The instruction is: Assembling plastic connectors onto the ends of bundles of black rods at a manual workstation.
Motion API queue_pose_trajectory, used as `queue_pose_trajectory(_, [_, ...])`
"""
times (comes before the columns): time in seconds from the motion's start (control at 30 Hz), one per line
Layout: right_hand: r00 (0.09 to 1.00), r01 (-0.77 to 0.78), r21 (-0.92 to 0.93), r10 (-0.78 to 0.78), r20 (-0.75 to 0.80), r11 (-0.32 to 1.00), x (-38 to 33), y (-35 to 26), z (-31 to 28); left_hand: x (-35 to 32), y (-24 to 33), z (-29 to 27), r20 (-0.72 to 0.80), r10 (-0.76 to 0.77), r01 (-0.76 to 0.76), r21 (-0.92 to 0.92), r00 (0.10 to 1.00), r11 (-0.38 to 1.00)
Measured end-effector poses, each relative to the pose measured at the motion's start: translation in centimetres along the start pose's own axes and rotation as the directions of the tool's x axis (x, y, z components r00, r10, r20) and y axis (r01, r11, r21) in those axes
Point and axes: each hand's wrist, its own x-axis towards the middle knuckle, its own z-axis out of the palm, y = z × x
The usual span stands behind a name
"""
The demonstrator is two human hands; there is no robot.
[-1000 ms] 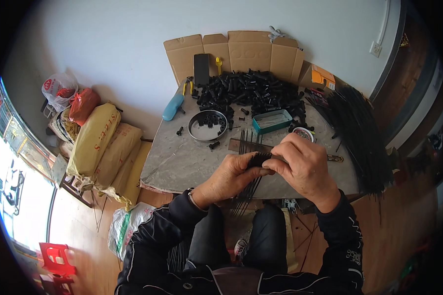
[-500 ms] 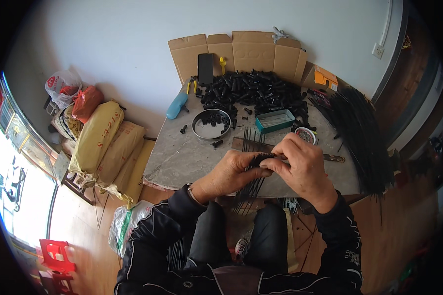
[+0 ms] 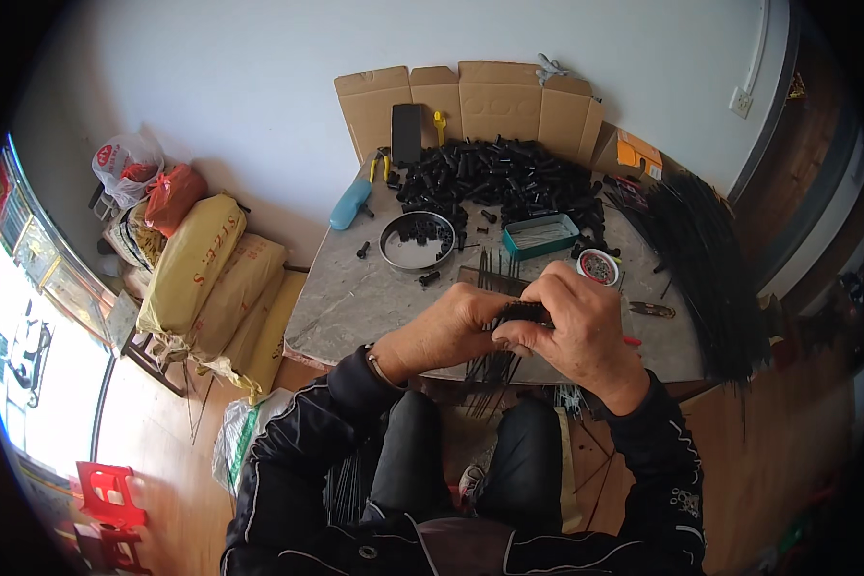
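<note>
My left hand (image 3: 444,331) is closed round a bundle of thin black rods (image 3: 490,374), which stick out above and below the fingers over the table's near edge. My right hand (image 3: 574,331) is closed too, its thumb and fingertips meeting the left at a dark, ridged-looking piece (image 3: 525,312) between them. The fingers hide most of that piece, and its kind cannot be told. A small red tip (image 3: 632,341) shows beside the right hand; I cannot tell whether that hand holds it. Part of a flat brown piece (image 3: 472,276) lies behind the rods.
Across the grey table (image 3: 346,307) lie a heap of black tubular parts (image 3: 499,173), a round metal dish (image 3: 384,252), a teal tray (image 3: 540,248), a small round tub (image 3: 597,267) and a folding-knife-like tool (image 3: 652,309). Long black rods (image 3: 701,278) pile up at the right; sacks (image 3: 197,259) stand left.
My right hand has curled further over the dark piece, hiding more of it. A red tip now shows beside that hand. The view has shifted slightly.
</note>
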Motion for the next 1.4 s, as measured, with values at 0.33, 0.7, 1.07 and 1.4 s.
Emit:
queue_pose_trajectory(0.33, [0.997,0.075,-0.132,-0.074,0.010,0.988,0.5,0.1,0.5,0.2,-1.4,-0.5,0.017,0.047,-0.047,0.006,0.999,0.999])
queue_pose_trajectory(0.7, [0.997,0.046,-0.048,-0.049,-0.066,0.998,0.7,0.4,1.5,0.2,-2.8,-0.1,0.045,0.059,-0.053,-0.119,0.997,0.991])
queue_pose_trajectory(1.07, [0.993,0.081,-0.176,-0.095,-0.073,0.981,1.4,-0.4,2.0,0.6,-4.6,2.8,-0.082,0.341,-0.329,0.130,0.936,0.935])
queue_pose_trajectory(1.4, [1.000,0.016,-0.298,-0.019,-0.006,0.954,1.9,0.3,2.4,-4.2,-7.9,8.3,0.074,0.043,-0.071,0.442,0.996,0.894])
